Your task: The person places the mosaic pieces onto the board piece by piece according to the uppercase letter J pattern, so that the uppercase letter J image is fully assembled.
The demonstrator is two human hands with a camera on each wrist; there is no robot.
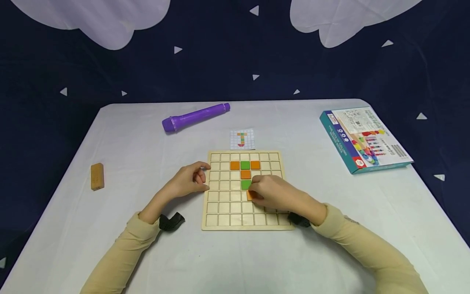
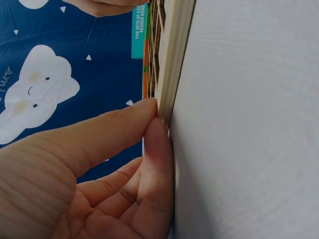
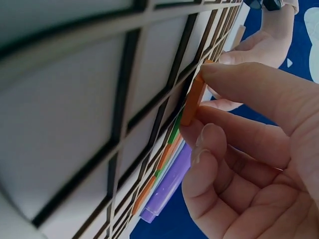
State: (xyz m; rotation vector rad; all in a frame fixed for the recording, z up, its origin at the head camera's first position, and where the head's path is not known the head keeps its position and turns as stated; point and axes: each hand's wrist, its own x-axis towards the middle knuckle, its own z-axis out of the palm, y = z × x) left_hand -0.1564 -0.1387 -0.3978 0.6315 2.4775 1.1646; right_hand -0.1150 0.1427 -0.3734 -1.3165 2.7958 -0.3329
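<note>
While your left hand [image 1: 185, 181] spreads thumb and forefinger against the left edge of the pale wooden grid board [image 1: 224, 208], your right hand [image 1: 273, 192], extended over it from the right, pinches one flat orange square tile [image 3: 194, 102] just beside the nearer green square tile [image 1: 245, 185], on your side; other fingers curled.

We see a white-covered counter [image 1: 235, 261] with rounded far corners. Near its middle lies a square wooden grid board [image 1: 224, 208], flat on the surface. Just beyond the board's far edge we find a small printed card [image 1: 251, 141]. Farther back, a purple microphone-shaped tube [image 1: 200, 117] lies at a slant. Toward our right sits a flat teal-sided box [image 1: 389, 145], printed side up; toward our left, well apart, a small wooden block [image 1: 97, 177].
</note>
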